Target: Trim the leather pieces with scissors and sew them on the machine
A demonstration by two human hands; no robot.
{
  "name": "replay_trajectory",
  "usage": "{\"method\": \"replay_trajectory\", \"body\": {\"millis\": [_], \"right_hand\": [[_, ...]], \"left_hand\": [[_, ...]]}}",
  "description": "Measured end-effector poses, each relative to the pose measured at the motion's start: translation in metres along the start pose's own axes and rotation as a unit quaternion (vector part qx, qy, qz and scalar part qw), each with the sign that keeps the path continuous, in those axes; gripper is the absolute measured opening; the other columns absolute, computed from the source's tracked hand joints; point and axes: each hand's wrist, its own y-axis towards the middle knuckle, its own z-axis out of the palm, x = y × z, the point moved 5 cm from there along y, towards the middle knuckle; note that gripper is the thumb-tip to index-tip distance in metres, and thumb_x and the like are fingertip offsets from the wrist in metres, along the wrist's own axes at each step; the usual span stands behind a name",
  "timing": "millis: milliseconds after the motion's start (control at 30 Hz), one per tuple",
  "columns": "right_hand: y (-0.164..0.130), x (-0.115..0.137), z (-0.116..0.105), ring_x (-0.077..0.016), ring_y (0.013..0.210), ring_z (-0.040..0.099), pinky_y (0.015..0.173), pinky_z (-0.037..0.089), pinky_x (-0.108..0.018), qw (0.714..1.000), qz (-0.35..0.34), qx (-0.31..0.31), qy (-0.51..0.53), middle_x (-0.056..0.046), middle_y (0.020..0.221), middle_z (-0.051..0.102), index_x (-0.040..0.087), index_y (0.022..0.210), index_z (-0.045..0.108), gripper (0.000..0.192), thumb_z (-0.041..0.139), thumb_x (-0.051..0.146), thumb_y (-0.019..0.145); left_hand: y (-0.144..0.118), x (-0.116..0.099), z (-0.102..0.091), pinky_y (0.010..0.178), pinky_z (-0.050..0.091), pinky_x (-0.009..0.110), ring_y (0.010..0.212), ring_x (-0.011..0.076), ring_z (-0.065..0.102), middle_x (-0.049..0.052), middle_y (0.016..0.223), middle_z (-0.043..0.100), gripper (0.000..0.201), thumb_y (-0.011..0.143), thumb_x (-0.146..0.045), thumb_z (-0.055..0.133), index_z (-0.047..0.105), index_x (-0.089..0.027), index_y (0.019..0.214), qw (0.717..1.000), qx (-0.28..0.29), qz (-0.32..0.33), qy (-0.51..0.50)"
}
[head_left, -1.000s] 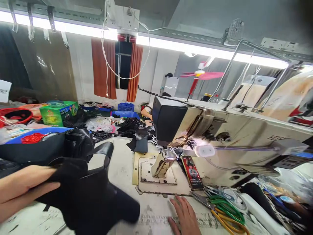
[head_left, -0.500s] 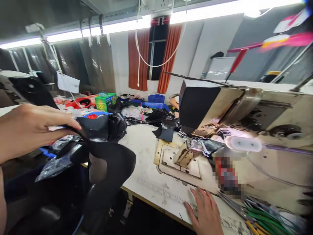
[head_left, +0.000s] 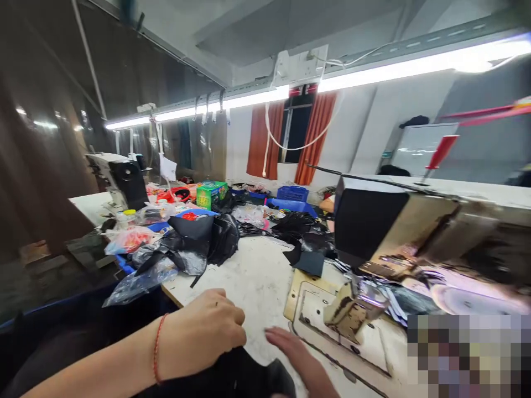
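My left hand (head_left: 207,326), with a thin red cord on its wrist, is closed on a black piece of flexible sheet material (head_left: 249,373) at the front edge of the sewing machine table. The piece hangs below the fist, and its lower part runs out of view. Close to its right end is my right hand (head_left: 305,359), slightly blurred, with a finger stretched out over the white tabletop (head_left: 257,265). Its other fingers are mostly cut off by the bottom edge. Right of both hands stands the sewing machine's post bed (head_left: 346,309).
The machine head (head_left: 369,221) overhangs the right side. Black cut pieces (head_left: 191,237) and plastic bags pile up at the left, by a green box (head_left: 211,194). Blue baskets (head_left: 292,193) stand farther back. Another sewing machine (head_left: 124,177) is at far left. The lower right is pixelated.
My left hand has brought the black piece from the left down and right to the table's front edge. My right hand has lifted from the tabletop and come close to it. The view has shifted left.
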Motion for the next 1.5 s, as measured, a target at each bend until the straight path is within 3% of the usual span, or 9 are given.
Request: {"method": "replay_trajectory", "body": {"millis": [100, 133, 333, 467, 567, 667, 900, 1200, 1500], "right_hand": [[0.031, 0.03, 0.002, -0.0128, 0.067, 0.058, 0.063, 0.043, -0.021, 0.988, 0.108, 0.044, 0.099, 0.001, 0.072, 0.067, 0.019, 0.081, 0.065, 0.005, 0.062, 0.022, 0.081], [0.034, 0.032, 0.002, -0.0093, 0.057, 0.044, 0.054, 0.033, -0.022, 0.981, 0.137, 0.042, 0.128, 0.005, 0.059, 0.053, 0.018, 0.067, 0.054, 0.015, 0.059, 0.02, 0.081], [0.022, 0.02, -0.016, -0.0096, 0.058, 0.032, 0.057, 0.026, -0.024, 0.976, 0.161, -0.084, 0.123, 0.006, 0.059, 0.042, 0.02, 0.064, 0.04, 0.024, 0.051, 0.02, 0.086], [0.018, 0.023, -0.027, -0.0113, 0.059, 0.033, 0.059, 0.024, -0.027, 0.972, 0.168, -0.112, 0.124, 0.005, 0.059, 0.04, 0.02, 0.061, 0.035, 0.03, 0.053, 0.024, 0.085], [0.016, 0.029, -0.036, -0.0112, 0.058, 0.032, 0.058, 0.023, -0.028, 0.965, 0.184, -0.119, 0.141, 0.005, 0.057, 0.038, 0.02, 0.059, 0.034, 0.032, 0.054, 0.025, 0.083], [0.008, 0.028, -0.045, -0.0111, 0.06, 0.032, 0.059, 0.024, -0.028, 0.955, 0.215, -0.12, 0.164, 0.005, 0.059, 0.037, 0.02, 0.058, 0.036, 0.031, 0.055, 0.027, 0.083], [-0.012, 0.003, -0.069, -0.0116, 0.063, 0.033, 0.059, 0.024, -0.028, 0.911, 0.297, -0.135, 0.253, 0.004, 0.062, 0.036, 0.017, 0.061, 0.052, 0.033, 0.064, 0.043, 0.078], [-0.016, -0.075, -0.096, -0.0129, 0.06, 0.05, 0.06, 0.036, -0.026, 0.817, 0.397, -0.182, 0.378, 0.0, 0.066, 0.058, 0.015, 0.075, 0.062, 0.04, 0.077, 0.048, 0.059], [-0.034, -0.135, -0.113, -0.0101, 0.056, 0.038, 0.058, 0.029, -0.025, 0.834, 0.401, -0.186, 0.33, 0.004, 0.06, 0.044, 0.017, 0.064, 0.051, 0.049, 0.08, 0.057, 0.057]], "left_hand": [[0.026, -0.008, 0.001, 0.067, 0.041, 0.032, 0.07, 0.0156, 0.065, -0.004, 0.079, 0.067, 0.019, 0.08, -0.003, 0.057, 0.061, -0.022, 0.079, 0.999, -0.02, 0.019, -0.03], [0.032, -0.009, 0.001, 0.068, 0.041, 0.032, 0.069, 0.0156, 0.065, -0.004, 0.078, 0.067, 0.02, 0.081, -0.003, 0.055, 0.06, -0.022, 0.078, 0.998, -0.038, 0.018, -0.047], [0.05, -0.004, 0.011, 0.081, 0.044, 0.033, 0.089, 0.0195, 0.061, -0.001, 0.095, 0.066, 0.03, 0.087, -0.005, 0.052, 0.059, -0.028, 0.105, 0.958, -0.226, 0.008, -0.177], [0.051, 0.017, 0.03, 0.101, 0.041, 0.038, 0.114, 0.0218, 0.053, 0.004, 0.135, 0.05, 0.081, 0.078, -0.021, 0.072, 0.028, -0.037, 0.143, 0.853, -0.36, -0.103, -0.363], [0.061, 0.022, 0.046, 0.098, 0.043, 0.041, 0.112, 0.0241, 0.054, 0.005, 0.127, 0.052, 0.096, 0.069, -0.033, 0.079, 0.024, -0.032, 0.147, 0.8, -0.307, -0.169, -0.486], [0.073, 0.016, 0.041, 0.087, 0.045, 0.037, 0.096, 0.0228, 0.056, 0.004, 0.112, 0.057, 0.083, 0.06, -0.032, 0.083, 0.044, -0.024, 0.133, 0.787, -0.27, -0.201, -0.517], [0.125, 0.001, 0.019, 0.06, 0.039, 0.025, 0.064, 0.0138, 0.051, -0.004, 0.064, 0.056, 0.034, 0.055, -0.036, 0.084, 0.06, -0.017, 0.069, 0.739, -0.149, -0.096, -0.65], [0.209, 0.011, 0.067, 0.072, 0.048, 0.029, 0.083, 0.0201, 0.064, 0.001, 0.084, 0.07, 0.046, 0.054, -0.033, 0.086, 0.061, -0.017, 0.09, 0.633, -0.194, -0.181, -0.727], [0.27, -0.007, 0.108, 0.072, 0.056, 0.039, 0.069, 0.0231, 0.068, 0.011, 0.078, 0.074, 0.041, 0.046, -0.023, 0.078, 0.069, -0.011, 0.084, 0.478, -0.002, -0.177, -0.86]]}}
